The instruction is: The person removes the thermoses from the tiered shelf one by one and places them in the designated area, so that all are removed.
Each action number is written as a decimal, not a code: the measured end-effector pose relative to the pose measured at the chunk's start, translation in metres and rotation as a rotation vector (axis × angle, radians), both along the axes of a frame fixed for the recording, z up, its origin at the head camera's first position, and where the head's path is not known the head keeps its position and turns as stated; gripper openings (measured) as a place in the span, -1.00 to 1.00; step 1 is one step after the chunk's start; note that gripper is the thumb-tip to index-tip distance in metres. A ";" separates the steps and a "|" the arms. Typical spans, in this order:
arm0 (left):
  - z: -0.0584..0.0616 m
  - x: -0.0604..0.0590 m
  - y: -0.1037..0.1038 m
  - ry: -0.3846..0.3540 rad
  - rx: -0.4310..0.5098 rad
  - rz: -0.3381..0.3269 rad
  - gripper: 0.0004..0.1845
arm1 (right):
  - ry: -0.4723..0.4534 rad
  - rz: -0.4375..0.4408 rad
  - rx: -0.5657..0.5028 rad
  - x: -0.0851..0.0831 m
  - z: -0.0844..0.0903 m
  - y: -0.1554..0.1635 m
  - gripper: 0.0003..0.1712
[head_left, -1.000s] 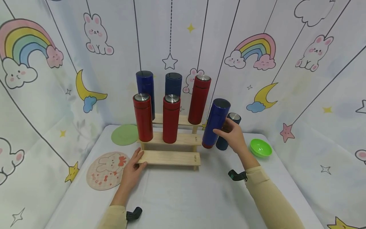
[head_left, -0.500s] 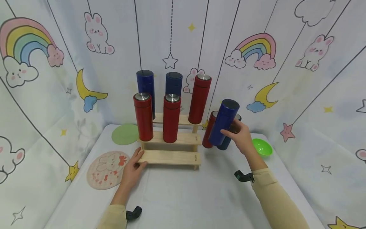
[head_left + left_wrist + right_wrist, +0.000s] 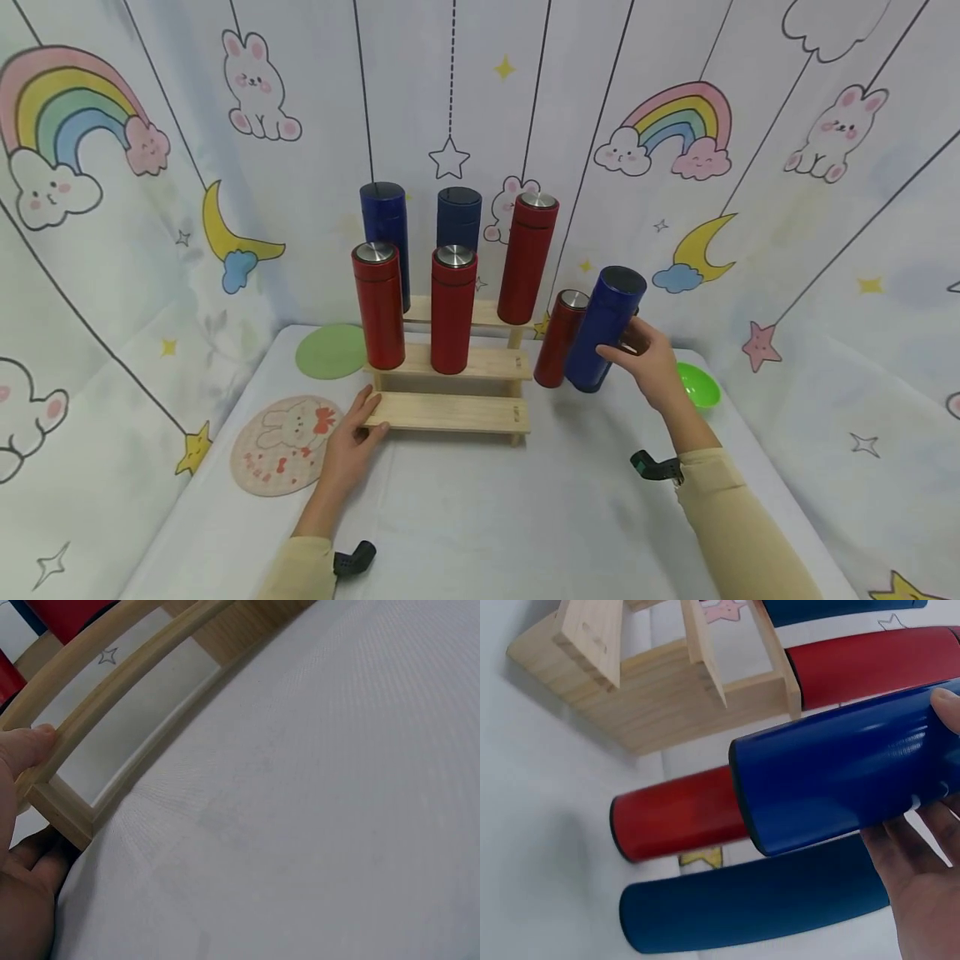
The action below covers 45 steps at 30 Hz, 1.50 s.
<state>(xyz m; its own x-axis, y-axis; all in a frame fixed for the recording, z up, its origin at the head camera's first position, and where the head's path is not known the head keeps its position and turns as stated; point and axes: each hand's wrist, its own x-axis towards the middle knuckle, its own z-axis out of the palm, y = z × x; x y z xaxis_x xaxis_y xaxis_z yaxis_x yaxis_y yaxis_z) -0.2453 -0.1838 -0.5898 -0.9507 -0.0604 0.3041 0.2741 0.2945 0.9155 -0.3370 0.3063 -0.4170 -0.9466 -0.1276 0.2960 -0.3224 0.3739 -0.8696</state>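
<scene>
My right hand point(image 3: 648, 363) grips a glossy blue thermos bottle point(image 3: 606, 330), which leans to the right; in the right wrist view the blue bottle's base hangs in front of a red thermos point(image 3: 679, 814). That red thermos stands on the table, right of a three-step wooden rack point(image 3: 450, 412). A dark blue thermos point(image 3: 742, 909) stands beside it, almost wholly hidden in the head view. With thumb and fingers, my left hand point(image 3: 351, 435) holds the left end of the rack's lowest step. On the middle step are two red thermoses point(image 3: 453, 317).
The top step carries a blue thermos point(image 3: 386, 233), a dark blue one point(image 3: 459, 218) and a red one point(image 3: 528, 262). A green bowl point(image 3: 699, 385) sits at the right. Left lie a green mat point(image 3: 330, 352) and a pink rabbit mat point(image 3: 283, 450). Printed curtains surround the table.
My right hand has carried the blue thermos to the right, uncovering the standing red thermos and covering the dark blue one. The left hand stays on the rack.
</scene>
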 end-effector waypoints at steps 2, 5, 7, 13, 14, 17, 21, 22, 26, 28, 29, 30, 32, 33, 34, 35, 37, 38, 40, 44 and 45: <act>0.000 0.000 0.000 -0.004 0.002 -0.003 -0.37 | -0.009 0.004 0.004 0.000 -0.001 0.005 -0.12; 0.001 0.000 0.000 -0.011 0.004 -0.003 -0.37 | -0.023 0.009 0.012 -0.001 -0.001 0.011 -0.10; 0.001 0.000 0.000 -0.017 0.009 -0.003 -0.37 | -0.036 -0.002 0.021 -0.001 -0.002 0.014 -0.09; 0.000 -0.001 -0.001 -0.033 0.019 -0.007 -0.37 | -0.070 -0.026 0.038 0.001 -0.003 0.027 -0.04; 0.000 -0.001 -0.001 -0.030 0.020 -0.008 -0.37 | -0.074 -0.025 0.040 0.001 -0.002 0.029 -0.04; 0.000 -0.001 -0.002 -0.025 0.023 -0.010 -0.37 | -0.082 -0.022 0.051 0.002 -0.003 0.035 -0.03; 0.000 -0.002 -0.001 -0.021 0.018 -0.009 -0.37 | -0.097 -0.029 0.078 0.004 -0.003 0.045 -0.03; 0.000 -0.002 0.000 -0.018 0.019 -0.008 -0.37 | -0.105 -0.029 0.082 0.005 -0.003 0.048 -0.02; 0.000 -0.001 0.001 -0.001 0.017 -0.004 -0.38 | -0.135 -0.018 0.078 0.005 -0.003 0.059 0.01; 0.000 0.000 0.001 0.002 0.017 0.001 -0.38 | -0.147 -0.010 0.067 0.005 -0.004 0.063 0.02; 0.001 0.000 0.001 -0.002 0.013 0.004 -0.38 | -0.152 -0.006 0.060 0.004 -0.004 0.065 0.02; 0.001 0.000 0.001 -0.004 0.009 0.006 -0.38 | -0.156 -0.002 0.051 0.003 -0.005 0.067 0.01; 0.001 0.000 0.001 -0.012 0.005 0.011 -0.38 | -0.166 -0.004 0.039 0.001 -0.007 0.071 0.00; 0.001 0.000 0.000 -0.014 0.002 0.011 -0.38 | -0.170 -0.008 0.033 0.000 -0.007 0.072 -0.01; 0.001 0.000 0.000 -0.017 -0.001 0.011 -0.38 | -0.174 -0.009 0.031 -0.001 -0.008 0.074 -0.01; 0.002 0.000 0.000 -0.022 -0.003 0.009 -0.38 | -0.176 -0.008 0.032 -0.002 -0.009 0.076 -0.02; 0.003 0.000 0.000 -0.027 -0.003 0.008 -0.37 | -0.179 -0.009 0.036 -0.004 -0.010 0.079 -0.02; 0.003 0.000 0.000 -0.029 -0.004 0.008 -0.37 | -0.181 -0.009 0.035 -0.005 -0.011 0.080 -0.02; 0.004 0.000 0.000 -0.039 -0.009 0.011 -0.37 | -0.182 -0.004 0.039 -0.006 -0.012 0.084 0.00; 0.004 0.000 0.000 -0.054 -0.023 0.016 -0.37 | -0.206 0.002 0.002 -0.011 -0.014 0.093 0.01; 0.004 0.000 0.000 -0.056 -0.027 0.016 -0.37 | -0.216 0.006 -0.010 -0.012 -0.014 0.095 0.02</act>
<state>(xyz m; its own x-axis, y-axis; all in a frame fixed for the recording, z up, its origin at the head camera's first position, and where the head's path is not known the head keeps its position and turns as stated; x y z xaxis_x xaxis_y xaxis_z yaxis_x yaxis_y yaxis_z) -0.2453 -0.1834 -0.5855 -0.9654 -0.0686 0.2517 0.2172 0.3229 0.9212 -0.3491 0.4016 -0.4314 -0.9874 -0.1318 0.0879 -0.1306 0.3633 -0.9225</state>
